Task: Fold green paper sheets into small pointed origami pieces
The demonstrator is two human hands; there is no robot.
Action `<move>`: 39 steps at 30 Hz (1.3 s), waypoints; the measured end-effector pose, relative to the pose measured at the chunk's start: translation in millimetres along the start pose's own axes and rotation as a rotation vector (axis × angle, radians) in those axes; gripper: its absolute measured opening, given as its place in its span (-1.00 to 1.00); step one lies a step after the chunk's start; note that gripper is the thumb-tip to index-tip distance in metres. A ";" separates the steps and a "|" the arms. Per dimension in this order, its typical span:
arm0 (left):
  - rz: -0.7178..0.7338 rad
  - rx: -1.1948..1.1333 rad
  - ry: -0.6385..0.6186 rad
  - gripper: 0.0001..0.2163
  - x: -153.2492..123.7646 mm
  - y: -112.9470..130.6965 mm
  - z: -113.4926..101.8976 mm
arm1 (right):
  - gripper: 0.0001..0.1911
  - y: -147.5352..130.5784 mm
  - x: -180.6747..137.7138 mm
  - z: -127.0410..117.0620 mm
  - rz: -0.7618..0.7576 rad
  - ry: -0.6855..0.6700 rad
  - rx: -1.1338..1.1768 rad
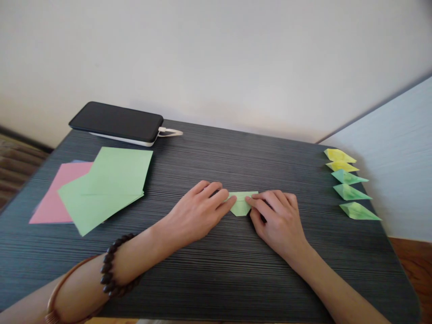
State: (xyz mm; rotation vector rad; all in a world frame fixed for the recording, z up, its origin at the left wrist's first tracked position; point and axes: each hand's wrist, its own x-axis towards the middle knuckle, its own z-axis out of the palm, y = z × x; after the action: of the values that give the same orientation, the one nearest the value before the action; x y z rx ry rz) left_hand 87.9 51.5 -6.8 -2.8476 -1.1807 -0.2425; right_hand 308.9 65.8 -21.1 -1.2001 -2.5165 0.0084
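A small folded piece of light green paper [240,204] lies flat on the dark striped table [219,279], near its middle. My left hand [197,211] rests palm down to its left, fingers stretched out and pressing the paper's left edge. My right hand [275,218] lies to its right, fingers curled and pressed together on the paper's right edge. Both hands touch the paper and part of it is hidden under the fingertips. A dark bead bracelet [113,265] and a thin bangle sit on my left wrist.
Sheets of green paper [108,184] over pink paper [57,198] lie at the left. A black phone [116,121] with a white cable sits at the back left. Several folded yellow and green paper pieces [351,191] line the right edge, beside a pale wall.
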 end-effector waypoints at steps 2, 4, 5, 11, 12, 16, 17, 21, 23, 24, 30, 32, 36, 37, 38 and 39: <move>-0.004 -0.001 -0.001 -0.74 0.1 0.2 0.2 | -0.85 -0.8 4.2 0.0 0.071 0.006 0.086; -0.013 -0.003 -0.004 -0.74 0.6 0.2 0.1 | -0.89 -0.4 9.9 0.6 0.133 0.007 0.160; -0.016 -0.003 -0.003 -0.74 1.0 0.3 0.0 | -0.89 0.2 13.0 1.5 0.158 0.002 0.187; -0.031 -0.006 0.018 -0.74 1.7 1.0 -0.2 | -0.82 4.8 23.4 11.6 0.249 0.021 0.200; -0.033 -0.008 0.020 -0.74 1.6 1.0 -0.2 | -0.83 5.3 23.2 12.8 0.250 0.020 0.202; -0.043 -0.011 0.016 -0.76 1.2 1.2 -0.2 | -0.87 6.9 21.8 13.4 0.221 -0.004 0.236; -0.044 -0.013 0.013 -0.76 1.2 1.3 -0.2 | -0.89 7.3 21.7 12.8 0.211 -0.014 0.247; -0.055 -0.025 0.024 -0.76 0.9 1.3 0.5 | -0.91 9.7 22.1 9.7 0.185 -0.045 0.301; -0.061 -0.034 0.039 -0.75 0.5 1.1 1.0 | -0.85 11.7 22.1 8.1 0.178 -0.068 0.328; -0.062 -0.038 0.044 -0.75 0.1 1.0 1.2 | -0.82 12.9 22.0 7.4 0.172 -0.081 0.337; -0.071 -0.052 0.053 -0.75 -1.6 0.2 2.0 | -0.76 20.5 22.9 3.6 0.134 -0.169 0.388; -0.070 -0.056 0.058 -0.75 -1.6 -0.1 2.3 | -0.76 22.5 23.4 2.3 0.130 -0.194 0.414; -0.061 -0.060 0.073 -0.77 -2.0 -0.3 2.7 | -0.74 24.8 24.2 -1.1 0.135 -0.234 0.474; -0.059 -0.062 0.076 -0.77 -2.2 -0.3 2.6 | -0.73 25.0 24.5 -2.0 0.137 -0.242 0.492; -0.061 -0.065 0.079 -0.78 -2.4 -0.3 2.5 | -0.73 25.2 24.7 -2.9 0.140 -0.249 0.508; -0.063 -0.068 0.085 -0.78 -2.6 -0.3 2.2 | -0.72 25.4 25.0 -3.7 0.145 -0.256 0.521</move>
State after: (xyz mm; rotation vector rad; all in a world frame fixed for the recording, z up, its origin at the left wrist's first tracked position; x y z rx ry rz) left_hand 86.2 50.1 -9.4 -2.8280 -1.2701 -0.4092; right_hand 314.6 100.4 -13.8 -1.2050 -2.3944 0.8465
